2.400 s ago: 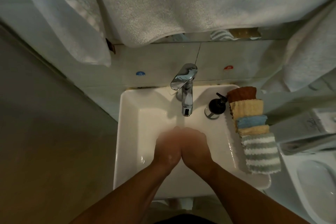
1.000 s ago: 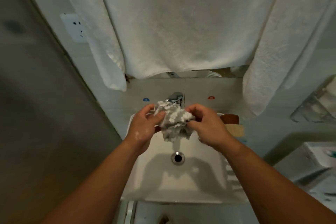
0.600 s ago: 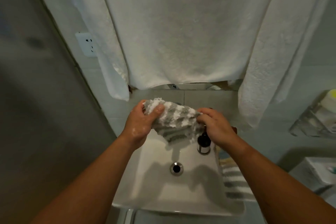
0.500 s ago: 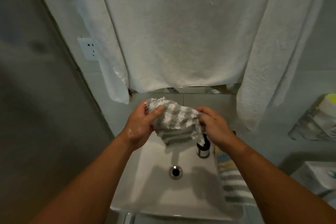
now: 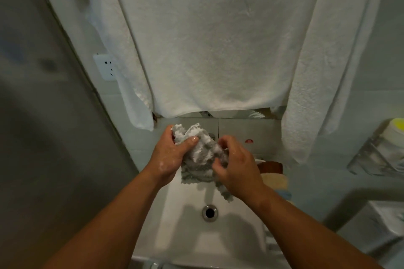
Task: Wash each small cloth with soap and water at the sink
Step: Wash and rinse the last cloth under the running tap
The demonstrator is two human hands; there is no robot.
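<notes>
1. Three white towels (image 5: 207, 39) hang on the back wall, hems just above the hands. Risk: hard scrubbing w/ the cloth held this high could flick suds onto them.
2. Room: tight, dim bathroom w/ a grey wall (image 5: 32, 116) on the L and a shelf (image 5: 376, 155) of toiletries far R.
3. Sink (image 5: 179, 231): white, rectangular, glossy. If the hands drift off-centre, drips would land outside its rim.
4. L hand (image 5: 168, 155): soapy, thumb & fingers curled round the cloth's upper-L bunch, clamped on it.
5. R hand (image 5: 238, 170): fingers curled in, pinching the cloth's R side, also clamped on it.
6. Grey-white striped cloth (image 5: 201, 155): bunched btw both hands, held up over the basin, not touching it. Looks slick w/ soap, so it could slip & drop.
7. Stack of small cloths (image 5: 273, 172): on the sink's R rim, just beside the R wrist. A forearm nudge could knock them off.
8. Wall socket (image 5: 106, 67): L of the towels, well apart from the hands, but stray spray is worth minding.
9. Drain (image 5: 209, 212): open, below the cloth. Suds should run off fine.
</notes>
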